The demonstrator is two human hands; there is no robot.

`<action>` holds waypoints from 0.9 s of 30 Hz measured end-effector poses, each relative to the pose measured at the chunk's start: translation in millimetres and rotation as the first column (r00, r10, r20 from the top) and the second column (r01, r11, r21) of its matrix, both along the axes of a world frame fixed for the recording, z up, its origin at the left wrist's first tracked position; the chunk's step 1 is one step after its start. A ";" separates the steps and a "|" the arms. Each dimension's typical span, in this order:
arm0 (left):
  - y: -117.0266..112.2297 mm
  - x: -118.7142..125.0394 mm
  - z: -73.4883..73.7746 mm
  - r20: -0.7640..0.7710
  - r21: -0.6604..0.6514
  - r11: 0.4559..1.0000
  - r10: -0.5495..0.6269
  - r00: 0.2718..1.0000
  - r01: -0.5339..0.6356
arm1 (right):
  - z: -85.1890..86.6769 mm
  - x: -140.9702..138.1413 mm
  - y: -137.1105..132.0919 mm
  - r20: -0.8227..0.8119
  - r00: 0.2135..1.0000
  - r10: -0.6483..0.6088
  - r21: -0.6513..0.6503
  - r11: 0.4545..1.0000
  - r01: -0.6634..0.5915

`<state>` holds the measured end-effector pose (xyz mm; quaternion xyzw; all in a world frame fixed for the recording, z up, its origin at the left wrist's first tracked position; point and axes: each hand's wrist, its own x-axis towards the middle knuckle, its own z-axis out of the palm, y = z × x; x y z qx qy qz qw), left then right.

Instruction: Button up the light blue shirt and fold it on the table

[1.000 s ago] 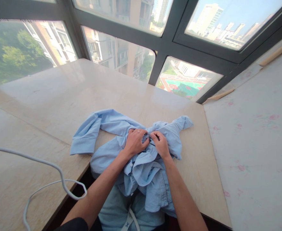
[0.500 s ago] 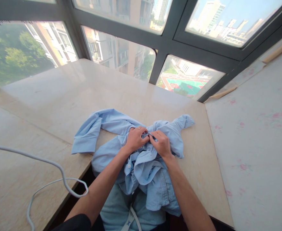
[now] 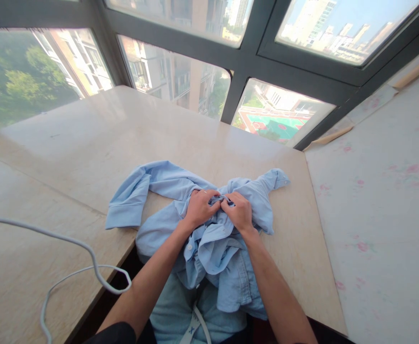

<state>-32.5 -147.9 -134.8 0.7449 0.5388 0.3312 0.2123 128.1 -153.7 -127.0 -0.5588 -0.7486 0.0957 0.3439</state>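
A light blue button-up shirt point(image 3: 173, 181) lies crumpled on the sill's front edge and hangs over my lap. One sleeve stretches to the left, its cuff flat on the stone. The other sleeve points right, with a small button at its end. My left hand point(image 3: 201, 206) pinches the shirt's fabric near the middle. Close beside it, my right hand point(image 3: 237, 209) pinches the same fold, thumbs nearly touching. Between the fingers shows a bunched edge of cloth; its detail is too small to make out. A white button sits on the cloth below my left hand.
The beige stone sill point(image 3: 88, 138) runs up to grey-framed windows point(image 3: 245, 62). A white cable point(image 3: 84, 246) loops over the left front edge, near my left forearm. At right stands a wall with flowered paper point(image 3: 374, 215). A white drawstring point(image 3: 195, 322) hangs at my waist.
My fingers shift slightly on the pinched cloth, and the right hand's grip changes a little. The shirt stays in nearly the same place. The view tilts very slightly.
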 end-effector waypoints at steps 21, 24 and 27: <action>0.8 3.0 -2.2 -0.044 0.038 0.999 -0.028 0.999 0.030 | 4.1 27.5 8.5 0.064 0.944 0.323 -0.027 0.946 -0.322; 2.1 2.6 -0.9 -0.054 0.039 0.998 -0.046 0.997 0.048 | -0.7 25.9 4.7 0.011 0.953 0.304 0.034 0.952 -0.304; 2.2 2.0 0.1 -0.086 0.034 0.997 -0.071 0.994 0.074 | -5.9 24.1 3.5 -0.028 0.955 0.295 0.102 0.951 -0.291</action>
